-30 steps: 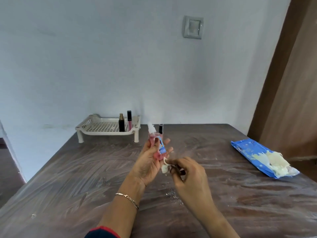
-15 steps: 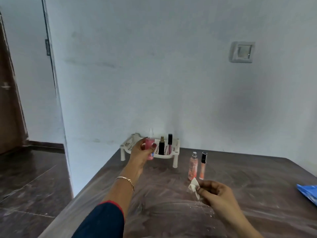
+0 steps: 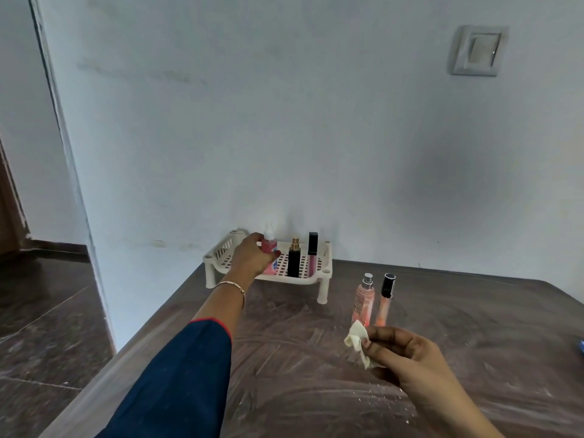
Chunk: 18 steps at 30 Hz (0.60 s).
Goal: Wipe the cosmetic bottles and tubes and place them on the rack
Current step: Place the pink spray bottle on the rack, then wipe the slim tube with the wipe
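Right grip (image 3: pixel 407 355): closest to me, low over the counter (image 3: pixel 316 393), fingers curled, thumb and fingertips pinching a crumpled white wipe (image 3: pixel 355 338). I judge it is parked here so the wipe is at hand for the next item.

Left arm: stretched forward and to the left, blue sleeve (image 3: pixel 177 374) ending short of the wrist, thin bracelet (image 3: pixel 232 284) on the wrist.

Just beyond the wipe, two items stand upright on the counter side by side, close but apart: a pink spray bottle (image 3: pixel 363 300) and a lip-gloss tube (image 3: pixel 385 298) with a black cap. Neither is racked yet; presumably they await wiping.

Left grip (image 3: pixel 252 259): at the cream plastic rack (image 3: pixel 327 257), fingers wrapped round a small pink bottle (image 3: pixel 270 256) with a white nozzle, held upright over the rack's slotted floor. I cannot tell whether its base is touching down.

On the rack to the right of it stand a black bottle (image 3: pixel 294 260) with a gold top and a pink gloss tube (image 3: pixel 312 254), both upright. I judge the pink bottle is being lined up beside them.

The rack stands against the wall at the counter's far-left corner.
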Each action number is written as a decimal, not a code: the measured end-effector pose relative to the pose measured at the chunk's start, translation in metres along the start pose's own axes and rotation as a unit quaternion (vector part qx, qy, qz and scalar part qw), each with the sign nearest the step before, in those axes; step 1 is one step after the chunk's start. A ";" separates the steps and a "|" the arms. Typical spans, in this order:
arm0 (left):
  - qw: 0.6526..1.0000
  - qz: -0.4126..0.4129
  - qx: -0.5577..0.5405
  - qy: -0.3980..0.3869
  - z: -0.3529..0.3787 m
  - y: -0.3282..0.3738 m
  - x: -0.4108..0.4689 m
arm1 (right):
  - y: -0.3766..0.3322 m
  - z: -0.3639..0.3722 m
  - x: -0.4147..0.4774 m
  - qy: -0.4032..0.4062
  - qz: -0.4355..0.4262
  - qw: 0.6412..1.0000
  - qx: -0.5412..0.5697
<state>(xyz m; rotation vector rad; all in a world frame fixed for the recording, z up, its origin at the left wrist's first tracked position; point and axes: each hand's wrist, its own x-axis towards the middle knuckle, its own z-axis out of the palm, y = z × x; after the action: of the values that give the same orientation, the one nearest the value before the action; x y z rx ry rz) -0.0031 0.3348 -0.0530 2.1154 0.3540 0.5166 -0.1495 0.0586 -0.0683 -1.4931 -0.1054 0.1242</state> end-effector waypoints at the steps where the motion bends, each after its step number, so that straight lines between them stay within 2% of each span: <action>1: 1.000 0.005 0.023 -0.002 0.001 -0.001 0.001 | 0.000 -0.001 0.001 0.004 0.001 1.000 0.000; 10: 0.994 0.032 0.106 -0.002 0.002 0.004 -0.011 | -0.006 -0.003 0.000 0.025 0.011 1.000 0.012; 14: 0.998 0.025 0.055 0.010 -0.005 0.019 -0.021 | -0.011 -0.005 -0.009 0.025 0.010 0.999 0.018; 16: 0.998 0.035 0.032 0.034 -0.009 0.033 -0.027 | -0.014 -0.009 -0.015 0.032 0.005 0.999 0.014; 18: 0.993 0.074 0.052 0.077 -0.011 0.050 -0.034 | -0.016 -0.012 -0.020 0.039 0.005 0.999 0.010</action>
<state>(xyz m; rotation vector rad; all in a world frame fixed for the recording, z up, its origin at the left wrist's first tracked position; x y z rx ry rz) -0.0355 0.2997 -0.0134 2.2190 0.3189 0.7664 -0.1668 0.0422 -0.0530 -1.4772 -0.0334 0.0748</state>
